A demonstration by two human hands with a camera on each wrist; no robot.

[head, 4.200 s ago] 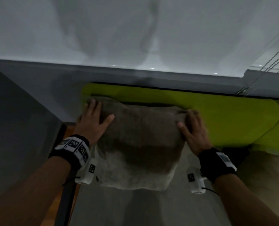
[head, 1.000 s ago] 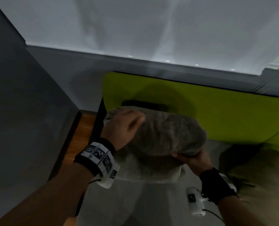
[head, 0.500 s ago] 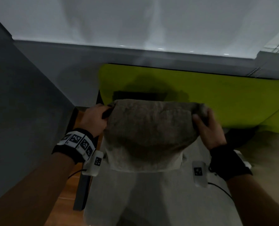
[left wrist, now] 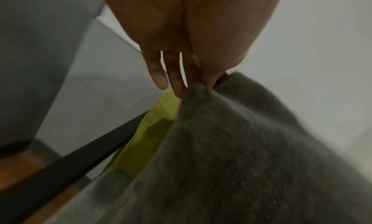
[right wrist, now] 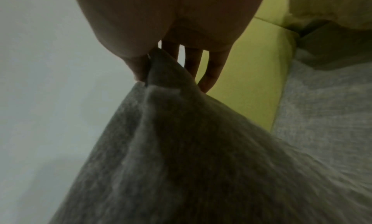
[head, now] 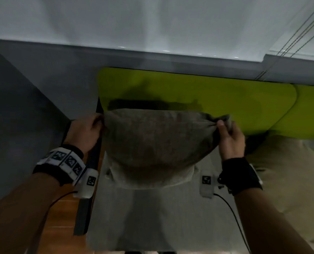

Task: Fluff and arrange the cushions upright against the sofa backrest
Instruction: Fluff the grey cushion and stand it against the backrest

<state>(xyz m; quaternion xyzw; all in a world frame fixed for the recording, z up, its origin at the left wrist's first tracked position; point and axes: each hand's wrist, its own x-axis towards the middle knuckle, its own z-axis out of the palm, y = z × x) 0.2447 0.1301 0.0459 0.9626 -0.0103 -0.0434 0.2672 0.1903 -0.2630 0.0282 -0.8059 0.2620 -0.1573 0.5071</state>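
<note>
A grey-brown cushion [head: 156, 143] stands upright on the grey sofa seat [head: 161, 217], in front of the lime-green backrest [head: 216, 99]. My left hand [head: 86, 132] pinches its top left corner, and my right hand [head: 229, 138] pinches its top right corner. In the left wrist view the left hand [left wrist: 193, 82] has thumb and fingers nipping the corner of the cushion [left wrist: 231, 148]. In the right wrist view the right hand [right wrist: 153, 66] holds the other corner of the cushion [right wrist: 191, 148] the same way.
A beige cushion [head: 290, 180] lies on the seat at the right. A second green backrest panel [head: 310, 114] continues to the right. The dark sofa frame [head: 90, 180] edges the seat on the left, with wooden floor [head: 60, 217] and a grey wall beyond it.
Both hands have shifted from the cushion's top and underside out to its top corners. The cushion now hangs stretched upright between them.
</note>
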